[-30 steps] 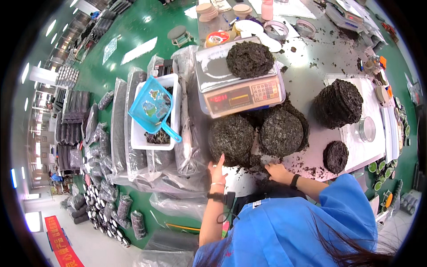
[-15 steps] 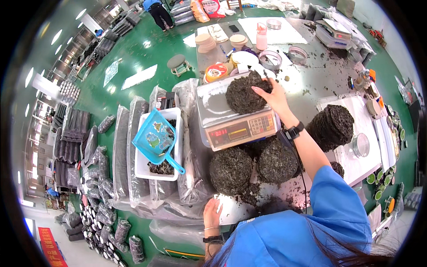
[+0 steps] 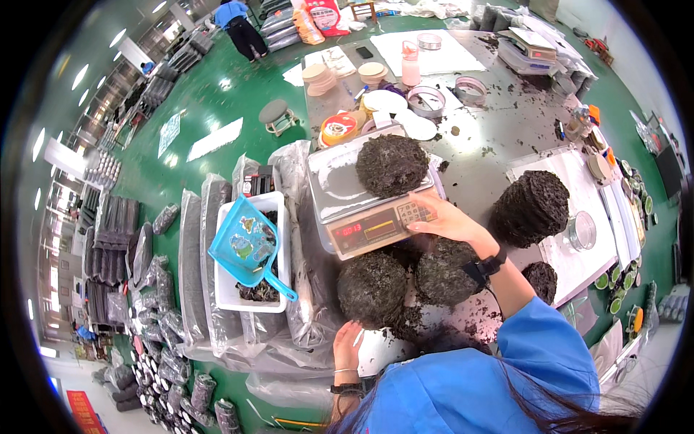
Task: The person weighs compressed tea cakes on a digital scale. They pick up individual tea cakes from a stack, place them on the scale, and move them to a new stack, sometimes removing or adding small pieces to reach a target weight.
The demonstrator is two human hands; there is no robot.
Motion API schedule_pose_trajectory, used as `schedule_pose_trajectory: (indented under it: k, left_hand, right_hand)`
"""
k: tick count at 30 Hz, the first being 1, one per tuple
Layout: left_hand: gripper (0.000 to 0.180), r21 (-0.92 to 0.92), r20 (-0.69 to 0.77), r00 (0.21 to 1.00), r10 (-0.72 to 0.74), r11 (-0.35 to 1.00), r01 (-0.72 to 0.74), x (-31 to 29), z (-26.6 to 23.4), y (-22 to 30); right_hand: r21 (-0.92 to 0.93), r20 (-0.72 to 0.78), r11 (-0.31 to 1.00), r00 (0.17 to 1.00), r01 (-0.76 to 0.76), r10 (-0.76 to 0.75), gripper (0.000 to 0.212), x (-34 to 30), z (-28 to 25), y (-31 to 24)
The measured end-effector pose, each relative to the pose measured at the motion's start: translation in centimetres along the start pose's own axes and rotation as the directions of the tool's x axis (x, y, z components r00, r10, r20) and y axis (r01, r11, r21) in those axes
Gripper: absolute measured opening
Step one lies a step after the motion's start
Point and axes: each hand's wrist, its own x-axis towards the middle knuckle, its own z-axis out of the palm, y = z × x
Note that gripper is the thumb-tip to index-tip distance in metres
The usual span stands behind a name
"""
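the dark, fibrous round cake (image 3: 392, 165) sits on the steel pan of the digital scale (image 3: 379, 230). the right hand (image 3: 452, 219) is at the keypad, thumb and fingers parted, pinching nothing; whether it touches is unclear. the left hand (image 3: 347, 351), fingers loosely extended, is empty near two more round cakes (image 3: 371, 289). a blue dustpan (image 3: 246, 242) lies across a white tub (image 3: 230, 298).

Metal table (image 3: 473, 166) with scale (image 3: 361, 230), dark clumps (image 3: 372, 288)
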Motion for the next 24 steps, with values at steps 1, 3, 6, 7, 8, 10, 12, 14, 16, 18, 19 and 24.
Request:
schedule_pose_trajectory:
  k: [1,3,6,7,8,10,12,14,16,18,19,24]
  left_hand:
    - [0.034,0.008,0.017,1.000,-0.005,1.000,0.005,0.1,0.4,0.2]
    - [0.033,0.036,0.033,0.999,-0.002,0.999,0.001,0.6,1.2,0.4]
    - [0.033,0.075,0.072,0.997,0.014,0.997,-0.019,0.9,2.7,1.5]
    - [0.033,0.085,0.085,0.996,0.019,0.996,-0.026,0.8,3.0,1.9]
    - [0.032,0.068,0.124,0.991,0.040,0.997,-0.049,1.2,2.8,1.9]
    - [0.031,0.119,0.111,0.993,0.040,0.991,-0.053,1.3,3.5,2.3]
    - [0.030,0.185,0.115,0.992,0.049,0.980,-0.070,1.8,4.8,3.0]
    - [0.029,0.256,0.124,0.990,0.060,0.962,-0.090,1.9,6.8,3.2]
    - [0.028,0.319,0.185,0.981,0.060,0.941,-0.117,2.1,8.6,3.1]
    - [0.028,0.403,0.301,0.952,0.051,0.898,-0.175,2.6,11.0,2.4]
    - [0.027,0.399,0.392,0.919,0.044,0.892,-0.213,3.2,11.9,1.4]
    - [0.039,0.645,0.614,0.789,0.020,0.564,-0.516,2.4,18.8,-3.4]
  right_hand:
    - [-0.070,-0.069,0.996,0.996,0.050,-0.055,0.090,0.4,-0.2,-0.3]
    - [-0.435,-0.224,0.895,0.951,0.100,-0.215,0.100,2.4,-0.3,-0.4]
    - [-0.745,-0.238,0.665,0.913,0.047,-0.331,0.111,5.2,0.6,0.5]
    - [-0.807,-0.218,0.590,0.916,0.025,-0.336,0.114,5.8,0.9,1.1]
    - [-0.826,-0.194,0.561,0.910,0.050,-0.366,0.092,5.8,1.2,1.8]
    - [-0.874,-0.146,0.481,0.908,0.068,-0.392,0.077,5.5,1.8,2.9]
    - [-0.885,-0.186,0.463,0.876,0.047,-0.446,0.068,4.4,2.7,4.3]
    - [-0.844,-0.212,0.531,0.862,0.076,-0.460,0.070,1.8,2.7,4.7]
    - [-0.819,-0.251,0.566,0.832,0.090,-0.495,0.075,-1.9,2.2,3.9]
    - [-0.821,-0.310,0.569,0.800,0.047,-0.514,0.077,-6.7,1.1,3.7]
    - [-0.819,-0.350,0.573,0.785,0.008,-0.511,0.076,-9.5,0.5,3.6]
    - [-0.815,-0.517,0.525,0.720,-0.248,-0.463,0.061,-24.4,-1.7,4.5]
